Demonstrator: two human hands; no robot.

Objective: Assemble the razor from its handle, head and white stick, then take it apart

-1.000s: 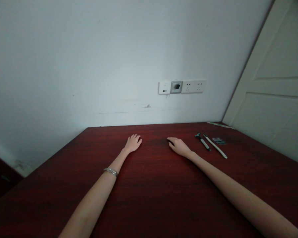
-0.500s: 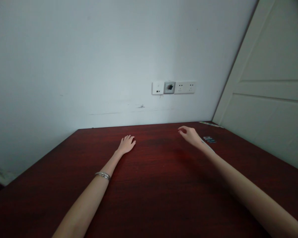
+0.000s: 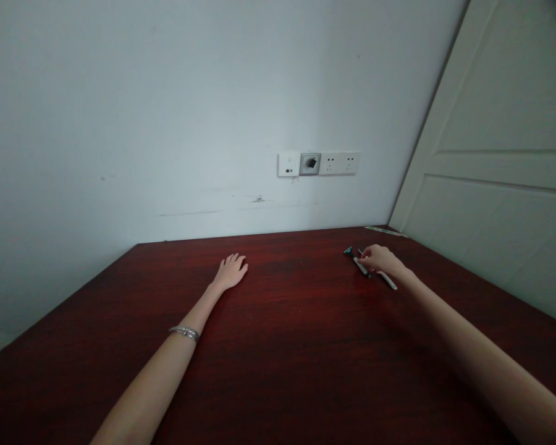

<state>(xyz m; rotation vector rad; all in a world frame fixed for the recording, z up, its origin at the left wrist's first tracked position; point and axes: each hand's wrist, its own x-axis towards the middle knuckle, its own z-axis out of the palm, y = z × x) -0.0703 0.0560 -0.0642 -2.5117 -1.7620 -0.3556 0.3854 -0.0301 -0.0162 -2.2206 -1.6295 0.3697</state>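
The razor (image 3: 360, 266) is located on the table (image 3: 269, 346), toward the far right, with its head directed to the rear left and its handle directed to the near right. The right hand (image 3: 380, 258) is positioned at the razor handle from the right. Its thumb and fingers are bent and set narrowly together at the handle; whether the handle is firmly gripped cannot be told from this view. The white stick (image 3: 389, 282) is located just right of the razor and is partly covered by the right hand; its near end is exposed below the hand.

The left hand (image 3: 231, 271) is laid palm down on the table, well apart from the razor. Its fingers are spread wide, and nothing is held. A bracelet (image 3: 184, 333) is worn on the left forearm.

A thin strip (image 3: 385, 232) is located at the rear right corner of the table. Sockets (image 3: 340, 163) are mounted on the wall (image 3: 189, 111) behind. A panelled door (image 3: 495, 204) is seen at the right.
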